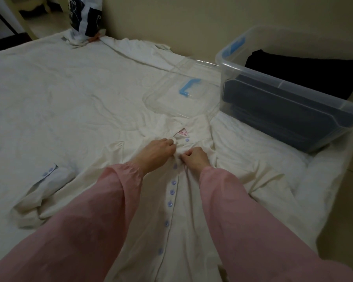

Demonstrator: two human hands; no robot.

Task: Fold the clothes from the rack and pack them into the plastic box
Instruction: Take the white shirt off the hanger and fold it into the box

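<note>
White-sheeted bed (pixel 49 88)
On it: cream shirt (pixel 186 224), clear lid (pixel 171 88), plastic box (pixel 273 86), patterned bag (pixel 84 17) at far corner.

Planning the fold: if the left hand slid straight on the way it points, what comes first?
Likely the collar of the shirt, by its pink label; the left hand points there, clear lid beyond.

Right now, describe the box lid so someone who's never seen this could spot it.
Find the clear plastic box holding dark clothes at the right of the bed. The lid lies flat left of it: unlike the white shirt nearby, transparent with one blue clip.
</note>
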